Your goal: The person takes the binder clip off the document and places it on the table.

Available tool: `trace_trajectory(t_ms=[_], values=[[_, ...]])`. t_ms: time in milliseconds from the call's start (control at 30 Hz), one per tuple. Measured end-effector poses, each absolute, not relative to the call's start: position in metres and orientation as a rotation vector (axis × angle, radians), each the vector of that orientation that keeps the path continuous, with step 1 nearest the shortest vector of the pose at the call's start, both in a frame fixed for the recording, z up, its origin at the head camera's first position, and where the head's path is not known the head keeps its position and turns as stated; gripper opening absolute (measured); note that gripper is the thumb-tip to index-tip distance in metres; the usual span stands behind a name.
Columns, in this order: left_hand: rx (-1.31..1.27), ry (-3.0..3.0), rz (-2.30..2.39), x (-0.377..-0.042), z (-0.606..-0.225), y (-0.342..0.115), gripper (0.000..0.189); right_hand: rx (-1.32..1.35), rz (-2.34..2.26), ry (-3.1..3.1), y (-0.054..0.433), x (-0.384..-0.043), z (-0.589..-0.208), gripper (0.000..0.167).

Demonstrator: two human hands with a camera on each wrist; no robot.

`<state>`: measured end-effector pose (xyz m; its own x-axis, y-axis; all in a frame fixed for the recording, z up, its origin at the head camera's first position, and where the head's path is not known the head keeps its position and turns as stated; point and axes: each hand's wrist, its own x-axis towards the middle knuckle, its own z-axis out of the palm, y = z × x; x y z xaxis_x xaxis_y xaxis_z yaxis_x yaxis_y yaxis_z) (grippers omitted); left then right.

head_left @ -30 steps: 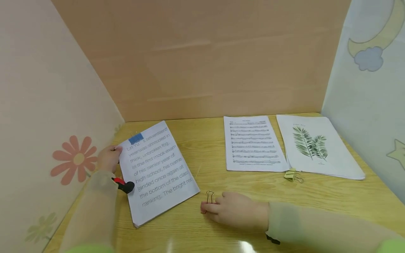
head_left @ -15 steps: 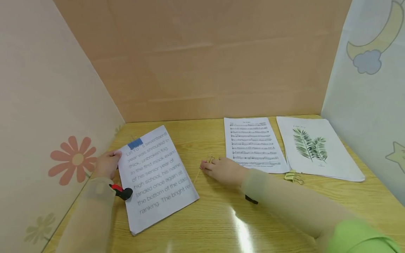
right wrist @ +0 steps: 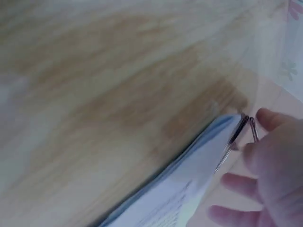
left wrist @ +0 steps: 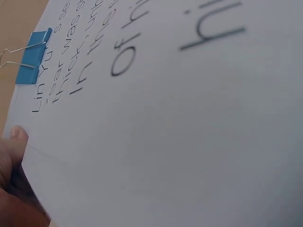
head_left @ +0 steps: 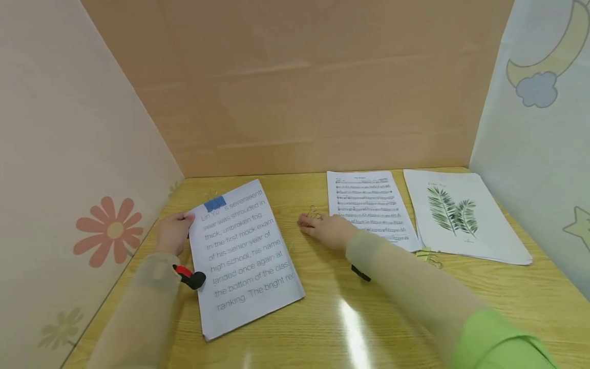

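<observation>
My left hand [head_left: 172, 233] grips the upper left edge of a stack of printed pages [head_left: 251, 261], thumb on top. The stack is tilted, and a blue binder clip [head_left: 214, 203] sits on its top edge, its wire handles pointing outward in the left wrist view. To the right of the stack, my right hand [head_left: 329, 230] pinches a pink binder clip, whose wire handles [head_left: 314, 211] stick up above the fingers. Its body is mostly hidden by the hand. In the right wrist view, the wire handles [right wrist: 252, 124] show by the fingertips and overlap a paper corner.
Sheet music [head_left: 369, 205] lies at the back, partly behind my right hand. Beside it is a paper stack with a leaf picture [head_left: 465, 220]. A yellow binder clip [head_left: 428, 256] lies at their front edges. Patterned walls stand left and right, a brown one [head_left: 299, 102] behind.
My right hand has carried the pink binder clip away from the front of the table toward the back. My left hand has shifted the clipped pages slightly to the right.
</observation>
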<state>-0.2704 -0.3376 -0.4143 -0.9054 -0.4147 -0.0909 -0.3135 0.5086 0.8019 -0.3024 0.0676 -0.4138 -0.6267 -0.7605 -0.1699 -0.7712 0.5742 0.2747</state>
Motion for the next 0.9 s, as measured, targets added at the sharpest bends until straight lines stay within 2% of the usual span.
trace_trajectory(t_ms=[67, 233, 433, 567, 900], values=[[0.63, -2.634, -1.381, -0.271, -0.41, -0.329, 0.048, -1.322, 0.442, 2.765, 0.073, -0.303, -0.411, 0.063], [0.589, -2.615, -1.438, -0.274, -0.398, -0.305, 0.044, -1.28, 0.414, 2.811, 0.087, -0.297, -0.395, 0.057], [0.46, -2.614, -1.425, -0.277, -0.385, -0.267, 0.04, -1.202, 0.284, 2.936, 0.112, -0.295, -0.378, 0.036], [0.373, -2.581, -1.482, -0.282, -0.379, -0.24, 0.035, -1.054, -0.062, 3.032, 0.128, -0.296, -0.367, 0.027], [0.28, -2.582, -1.548, -0.285, -0.372, -0.184, 0.029, -0.783, -0.865, 3.117, 0.156, -0.3, -0.339, 0.025]])
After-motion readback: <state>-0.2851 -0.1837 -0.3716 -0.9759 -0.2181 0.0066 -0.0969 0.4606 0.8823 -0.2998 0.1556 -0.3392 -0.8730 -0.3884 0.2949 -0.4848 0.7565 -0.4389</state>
